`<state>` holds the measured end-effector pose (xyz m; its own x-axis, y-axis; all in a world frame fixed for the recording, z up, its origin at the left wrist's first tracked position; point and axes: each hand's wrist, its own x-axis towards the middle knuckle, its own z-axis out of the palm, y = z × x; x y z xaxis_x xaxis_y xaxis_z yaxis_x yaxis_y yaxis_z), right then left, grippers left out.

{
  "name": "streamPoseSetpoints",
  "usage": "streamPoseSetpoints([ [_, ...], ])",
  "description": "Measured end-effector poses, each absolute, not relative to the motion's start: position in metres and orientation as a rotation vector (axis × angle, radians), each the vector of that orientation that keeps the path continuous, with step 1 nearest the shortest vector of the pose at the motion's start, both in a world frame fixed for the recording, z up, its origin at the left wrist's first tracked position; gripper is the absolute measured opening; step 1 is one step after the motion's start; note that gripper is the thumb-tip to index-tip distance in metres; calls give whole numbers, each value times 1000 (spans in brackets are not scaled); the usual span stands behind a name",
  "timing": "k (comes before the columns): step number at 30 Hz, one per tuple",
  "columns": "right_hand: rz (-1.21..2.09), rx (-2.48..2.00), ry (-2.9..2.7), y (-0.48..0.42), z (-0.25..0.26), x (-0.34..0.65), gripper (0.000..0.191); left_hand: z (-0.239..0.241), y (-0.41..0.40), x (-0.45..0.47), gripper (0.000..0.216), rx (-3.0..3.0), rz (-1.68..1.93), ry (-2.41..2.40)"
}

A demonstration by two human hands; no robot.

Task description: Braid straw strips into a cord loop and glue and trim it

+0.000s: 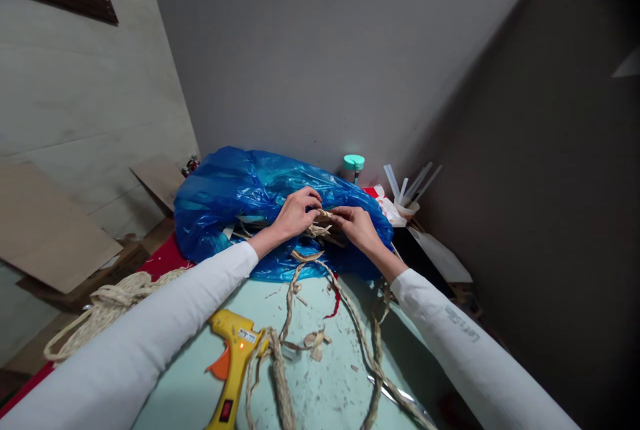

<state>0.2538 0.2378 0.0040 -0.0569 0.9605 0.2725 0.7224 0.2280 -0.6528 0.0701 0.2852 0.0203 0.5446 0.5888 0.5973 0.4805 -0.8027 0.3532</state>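
Both my hands are at the mouth of a blue plastic bag [220, 197]. My left hand [296, 211] and my right hand [357, 226] pinch a pale strip of dried plant fibre [324, 214] between them. More dried strips [318, 231] stick out of the bag just below my fingers. Braided fibre cord [284, 383] runs from near the bag down the pale green table [325, 377]. A yellow hot glue gun [238, 343] with an orange trigger lies to the left of the cord, its switch glowing red.
A coil of pale rope [120, 303] lies at the left on red cloth. Metal scissors [393, 391] rest partly under the cord. Behind the bag stand a green-lidded jar [354, 163] and a cup of translucent sticks [407, 207]. Cardboard [55, 223] leans at the left wall.
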Motion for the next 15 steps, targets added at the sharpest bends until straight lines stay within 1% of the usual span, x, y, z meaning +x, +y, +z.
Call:
streamPoseSetpoints([
  [9,264,-1698,-1687,240,7,256,27,24,284,71,10,2620,1172,1003],
  [11,244,-1719,-1666,243,6,258,28,25,282,71,11,2664,1124,963],
  [15,206,-1764,-1646,247,5,260,28,24,281,70,15,2779,899,797],
])
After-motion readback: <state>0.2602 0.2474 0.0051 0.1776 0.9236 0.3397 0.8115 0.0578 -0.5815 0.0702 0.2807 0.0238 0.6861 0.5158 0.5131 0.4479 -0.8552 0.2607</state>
